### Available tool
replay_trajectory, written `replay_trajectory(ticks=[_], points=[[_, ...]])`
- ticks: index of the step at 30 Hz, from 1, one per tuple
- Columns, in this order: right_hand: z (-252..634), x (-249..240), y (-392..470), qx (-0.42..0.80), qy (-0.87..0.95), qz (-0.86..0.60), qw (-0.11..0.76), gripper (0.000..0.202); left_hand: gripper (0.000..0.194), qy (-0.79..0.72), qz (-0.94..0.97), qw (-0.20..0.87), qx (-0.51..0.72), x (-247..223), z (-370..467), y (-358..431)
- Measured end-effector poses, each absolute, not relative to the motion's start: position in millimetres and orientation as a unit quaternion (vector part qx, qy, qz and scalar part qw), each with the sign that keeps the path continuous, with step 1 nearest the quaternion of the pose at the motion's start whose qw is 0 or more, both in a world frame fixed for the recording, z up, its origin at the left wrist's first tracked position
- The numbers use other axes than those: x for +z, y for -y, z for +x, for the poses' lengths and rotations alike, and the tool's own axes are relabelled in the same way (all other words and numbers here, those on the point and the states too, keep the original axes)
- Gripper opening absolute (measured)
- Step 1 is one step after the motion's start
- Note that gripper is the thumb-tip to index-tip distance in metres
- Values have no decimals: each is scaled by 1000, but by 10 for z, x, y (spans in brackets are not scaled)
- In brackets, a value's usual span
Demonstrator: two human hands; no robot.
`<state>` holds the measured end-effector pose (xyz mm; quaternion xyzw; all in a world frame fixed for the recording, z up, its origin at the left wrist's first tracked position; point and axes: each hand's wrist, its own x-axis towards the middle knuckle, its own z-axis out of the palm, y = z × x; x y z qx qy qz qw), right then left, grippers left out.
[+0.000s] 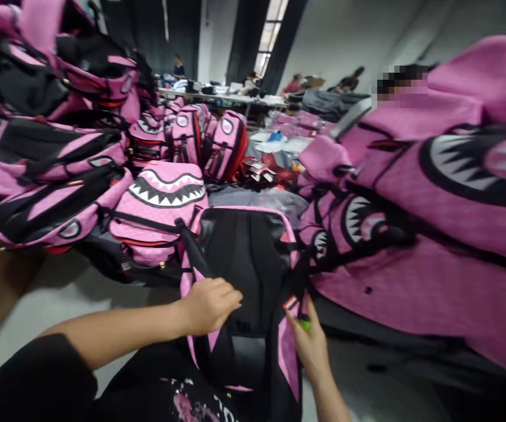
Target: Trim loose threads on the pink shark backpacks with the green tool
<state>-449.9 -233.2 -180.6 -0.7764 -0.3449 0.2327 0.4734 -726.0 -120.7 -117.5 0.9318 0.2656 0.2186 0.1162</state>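
A pink and black backpack (pixel 253 264) stands in front of me with its black padded back panel and shoulder straps facing me. My left hand (pixel 213 305) is closed at the left shoulder strap, its fingers curled inward. At the opposite side my right hand (pixel 312 340) pinches the right shoulder strap (pixel 285 351) between thumb and fingers, near a small red and white label (pixel 290 302). A small lime-green thing (pixel 305 323) shows inside the right hand; its kind is mostly hidden. The lower end of the backpack reaches down toward my lap.
Pink backpacks with shark-teeth prints lie piled at left (pixel 59 176) and right (pixel 433 223). One backpack (pixel 160 211) lies just left of mine. Behind are red tags (pixel 261 170) and clear plastic (pixel 274 202). Several people work at a far table (pixel 230 97).
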Motion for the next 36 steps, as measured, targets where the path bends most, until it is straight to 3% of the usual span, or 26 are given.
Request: replay_trajectory(ticks=[3, 8, 10, 12, 16, 19, 22, 24, 27, 31, 33, 36], points=[[-4515, -1760, 2487, 240, 361, -806, 403, 91, 50, -149, 975, 29, 162, -1245, -6590, 834], [-4714, -1538, 2556, -24, 478, -819, 316, 56, 55, -121, 987, -1, 105, -1456, -6231, 364], [-4831, -1411, 2381, -5, 558, -756, 342, 48, 55, -120, 988, -1, 99, -1515, -6282, 307], [-4862, -1325, 2204, 99, 596, -718, 345, 45, 54, -121, 988, 1, 99, -1549, -6359, 302], [-4659, -1319, 2232, 226, 366, -832, 349, 58, 48, -119, 985, 10, 121, -1505, -6397, 325], [-4629, -1322, 2433, 248, 271, -809, 459, 63, 42, -107, 980, 14, 164, -1342, -6119, 282], [-4823, -1330, 2430, 240, 329, -705, 581, 57, 34, -68, 989, 6, 134, -1154, -5611, 133], [-4942, -1417, 2342, 248, 395, -658, 592, 46, 32, -47, 996, -17, 77, -1067, -5303, 18], [-4955, -1688, 2284, 157, 492, -663, 542, 35, 34, -37, 998, -35, 35, -998, -5081, -52], [-4805, -2003, 2334, -72, 499, -729, 463, 52, 30, -25, 999, -32, 25, -979, -5117, 100], [-4740, -2061, 2280, -95, 470, -741, 470, 59, 29, -20, 999, -34, 23, -983, -5151, 159], [-4655, -2119, 2154, -67, 438, -734, 515, 50, 34, -22, 999, -38, 11, -979, -5182, 17]])
